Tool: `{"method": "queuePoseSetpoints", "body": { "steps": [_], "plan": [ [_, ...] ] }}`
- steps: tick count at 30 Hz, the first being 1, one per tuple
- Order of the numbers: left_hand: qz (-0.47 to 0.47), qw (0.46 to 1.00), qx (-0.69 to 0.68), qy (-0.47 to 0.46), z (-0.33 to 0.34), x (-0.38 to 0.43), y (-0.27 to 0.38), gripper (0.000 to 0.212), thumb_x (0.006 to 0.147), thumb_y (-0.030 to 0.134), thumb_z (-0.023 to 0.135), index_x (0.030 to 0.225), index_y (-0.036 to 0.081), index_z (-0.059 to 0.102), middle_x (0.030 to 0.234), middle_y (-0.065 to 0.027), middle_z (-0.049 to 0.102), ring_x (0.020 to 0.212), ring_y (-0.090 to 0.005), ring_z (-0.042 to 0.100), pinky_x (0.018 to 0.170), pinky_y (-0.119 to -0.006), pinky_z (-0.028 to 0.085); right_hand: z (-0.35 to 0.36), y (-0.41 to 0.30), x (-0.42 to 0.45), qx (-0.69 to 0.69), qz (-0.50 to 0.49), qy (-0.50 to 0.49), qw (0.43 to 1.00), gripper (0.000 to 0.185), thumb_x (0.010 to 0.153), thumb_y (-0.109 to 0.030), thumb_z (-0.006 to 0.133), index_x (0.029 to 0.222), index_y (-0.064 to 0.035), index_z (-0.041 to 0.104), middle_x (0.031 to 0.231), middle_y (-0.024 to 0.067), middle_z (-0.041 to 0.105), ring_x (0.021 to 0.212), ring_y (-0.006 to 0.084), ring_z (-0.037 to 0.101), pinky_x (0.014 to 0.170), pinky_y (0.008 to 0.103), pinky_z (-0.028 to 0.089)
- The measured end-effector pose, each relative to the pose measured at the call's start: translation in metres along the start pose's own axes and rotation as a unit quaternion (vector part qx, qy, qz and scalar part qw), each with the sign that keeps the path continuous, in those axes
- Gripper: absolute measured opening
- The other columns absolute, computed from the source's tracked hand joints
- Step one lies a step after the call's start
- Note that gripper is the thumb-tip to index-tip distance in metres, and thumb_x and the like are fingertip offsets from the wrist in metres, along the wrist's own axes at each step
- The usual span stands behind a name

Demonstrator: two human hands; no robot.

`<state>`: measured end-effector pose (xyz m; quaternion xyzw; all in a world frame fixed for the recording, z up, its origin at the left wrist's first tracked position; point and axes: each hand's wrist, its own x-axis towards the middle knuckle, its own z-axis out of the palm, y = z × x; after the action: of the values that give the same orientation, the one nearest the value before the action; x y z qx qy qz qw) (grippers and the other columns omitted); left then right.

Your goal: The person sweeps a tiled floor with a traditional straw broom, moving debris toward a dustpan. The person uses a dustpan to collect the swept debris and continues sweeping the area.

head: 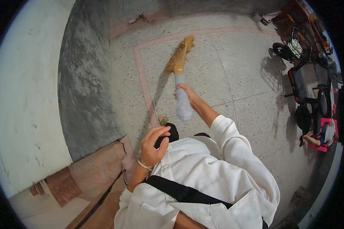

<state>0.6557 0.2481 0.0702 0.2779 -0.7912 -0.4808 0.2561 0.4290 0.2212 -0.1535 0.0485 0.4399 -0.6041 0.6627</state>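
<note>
My right hand point(185, 92) grips the pale, thick handle of a straw hand broom point(179, 58). The broom points away from me, its yellow-brown bristles fanned out over the speckled floor point(206, 77); whether the tips touch the floor I cannot tell. The rounded butt of the handle sticks out behind my hand towards my body. My left hand point(154, 146), with a bangle at the wrist, is held in front of my white shirt, fingers curled loosely apart and holding nothing. Below it my dark trouser leg and one shoe point(162, 119) show on the floor.
An electric scooter point(299, 83) with a front basket stands at the right. Behind it a person point(322, 137) sits on a pink seat. A grey and white wall point(86, 71) runs along the left. Small debris point(137, 18) lies by the far wall. A reddish stripe point(143, 77) crosses the floor.
</note>
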Motion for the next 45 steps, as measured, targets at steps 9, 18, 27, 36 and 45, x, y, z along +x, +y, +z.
{"method": "queuePoseSetpoints", "body": {
  "steps": [9, 18, 27, 36, 45],
  "plan": [
    [-0.087, 0.990, -0.093, -0.068, -0.101, 0.108, -0.088, 0.029, 0.079, 0.007, 0.052, 0.108, 0.001, 0.053, 0.099, -0.0104, 0.055, 0.085, -0.0187, 0.057, 0.071, -0.028, 0.047, 0.108, -0.031, 0.061, -0.046, -0.045, 0.155, 0.986, 0.040, 0.066, -0.006, 0.059, 0.098, 0.0019, 0.037, 0.068, 0.0132, 0.050, 0.053, 0.0231, 0.054, 0.047, 0.0378, 0.049],
    [-0.464, 0.755, -0.462, -0.043, -0.188, 0.251, -0.172, 0.058, 0.083, 0.022, 0.048, 0.133, 0.007, 0.021, 0.119, -0.0166, 0.043, 0.087, -0.0274, 0.056, 0.063, -0.033, 0.049, 0.231, -0.034, 0.200, -0.078, 0.088, 0.227, 0.967, 0.075, 0.070, -0.012, 0.062, 0.122, 0.0028, 0.010, 0.106, 0.0200, 0.044, 0.080, 0.0289, 0.055, 0.063, 0.0450, 0.051],
    [-0.481, 0.844, -0.235, -0.030, -0.297, 0.411, -0.180, 0.045, 0.076, 0.008, 0.047, 0.121, 0.007, 0.044, 0.102, -0.0132, 0.053, 0.074, -0.0164, 0.058, 0.048, -0.023, 0.046, 0.348, -0.101, 0.342, 0.069, 0.166, -0.035, 0.983, 0.075, 0.076, -0.021, 0.057, 0.123, 0.0010, 0.002, 0.106, 0.0156, 0.042, 0.095, 0.0282, 0.048, 0.081, 0.0419, 0.045],
    [-0.428, 0.891, -0.152, -0.024, -0.328, 0.557, -0.233, 0.035, 0.080, 0.009, 0.046, 0.115, 0.008, 0.048, 0.109, -0.0114, 0.049, 0.076, -0.0158, 0.057, 0.050, -0.024, 0.046, 0.400, -0.187, 0.500, 0.019, 0.086, -0.031, 0.996, 0.100, 0.069, -0.024, 0.063, 0.127, -0.0057, -0.017, 0.105, 0.0150, 0.044, 0.081, 0.0247, 0.053, 0.066, 0.0364, 0.048],
    [-0.335, 0.922, -0.193, -0.009, -0.360, 0.748, -0.366, 0.036, 0.078, 0.004, 0.051, 0.113, 0.009, 0.051, 0.093, -0.0063, 0.049, 0.071, -0.0109, 0.051, 0.050, -0.024, 0.052, 0.452, -0.322, 0.703, -0.001, -0.016, -0.067, 0.998, 0.045, 0.068, -0.013, 0.058, 0.105, -0.0017, 0.035, 0.089, 0.0111, 0.045, 0.076, 0.0243, 0.052, 0.062, 0.0387, 0.048]
  ]
}}
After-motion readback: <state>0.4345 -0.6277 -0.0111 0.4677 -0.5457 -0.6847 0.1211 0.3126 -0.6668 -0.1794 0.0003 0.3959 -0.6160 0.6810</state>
